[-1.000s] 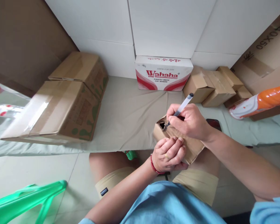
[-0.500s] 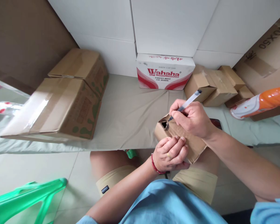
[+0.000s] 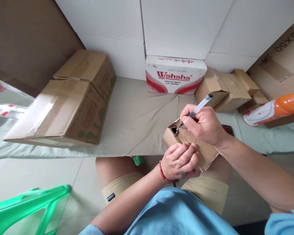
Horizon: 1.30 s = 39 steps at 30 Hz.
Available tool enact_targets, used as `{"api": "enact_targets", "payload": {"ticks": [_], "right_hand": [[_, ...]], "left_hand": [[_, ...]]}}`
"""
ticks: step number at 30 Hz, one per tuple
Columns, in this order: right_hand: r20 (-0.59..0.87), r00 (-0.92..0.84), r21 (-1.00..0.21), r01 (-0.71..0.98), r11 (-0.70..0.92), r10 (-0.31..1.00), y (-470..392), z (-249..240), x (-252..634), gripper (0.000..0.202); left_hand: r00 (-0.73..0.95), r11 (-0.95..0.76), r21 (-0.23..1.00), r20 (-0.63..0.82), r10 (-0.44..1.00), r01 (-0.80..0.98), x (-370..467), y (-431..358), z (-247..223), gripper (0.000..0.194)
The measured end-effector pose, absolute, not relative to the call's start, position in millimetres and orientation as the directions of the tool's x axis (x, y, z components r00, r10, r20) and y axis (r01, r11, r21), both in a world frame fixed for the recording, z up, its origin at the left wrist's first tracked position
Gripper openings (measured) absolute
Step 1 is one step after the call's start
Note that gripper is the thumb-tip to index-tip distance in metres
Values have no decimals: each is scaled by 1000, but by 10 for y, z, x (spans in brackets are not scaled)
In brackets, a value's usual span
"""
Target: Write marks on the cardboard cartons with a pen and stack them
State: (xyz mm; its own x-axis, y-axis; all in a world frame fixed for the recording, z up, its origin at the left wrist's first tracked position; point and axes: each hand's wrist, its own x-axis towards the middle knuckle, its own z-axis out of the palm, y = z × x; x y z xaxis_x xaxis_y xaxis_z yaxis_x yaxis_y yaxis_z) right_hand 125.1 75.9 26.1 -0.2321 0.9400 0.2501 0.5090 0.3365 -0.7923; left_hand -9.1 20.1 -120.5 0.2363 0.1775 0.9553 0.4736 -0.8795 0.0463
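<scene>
A small brown cardboard box (image 3: 203, 148) is tilted at the table's front edge, partly above my lap. Near its far left corner is a ragged dark hole (image 3: 174, 130). My left hand (image 3: 182, 160) is closed around the box's near left side, wearing a ring and a red bracelet. With fingers pinched, my right hand (image 3: 202, 124) grips a pen (image 3: 201, 105) that has a clear barrel and a dark end. The pen's tip is at the right rim of the hole. The right hand hides part of the box's top.
Two taped cartons (image 3: 63, 104) stand on the left of the cloth-covered table (image 3: 132, 120). A white Wahaha box (image 3: 173, 76) is at the back. Small cartons (image 3: 232, 93) and an orange bottle (image 3: 276, 106) lie to the right. A green plastic stool (image 3: 34, 202) is lower left.
The view has shifted slightly. Both hands keep their hold on the box and the pen; the pen tip stays beside the hole with hardly any visible movement.
</scene>
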Motion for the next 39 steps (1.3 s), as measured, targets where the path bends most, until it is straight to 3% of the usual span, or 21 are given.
{"api": "enact_targets", "payload": {"ticks": [31,39], "right_hand": [[225,-277,-770,537,345,934,745,286,1262,16],[194,-282,-830,464,310,940,724,260,1279,16]], "left_hand": [[292,-884,51,934,208,465,-132,157,-1256,43],[294,-876,48,932,212,480,-133,154,-1236,39]]}}
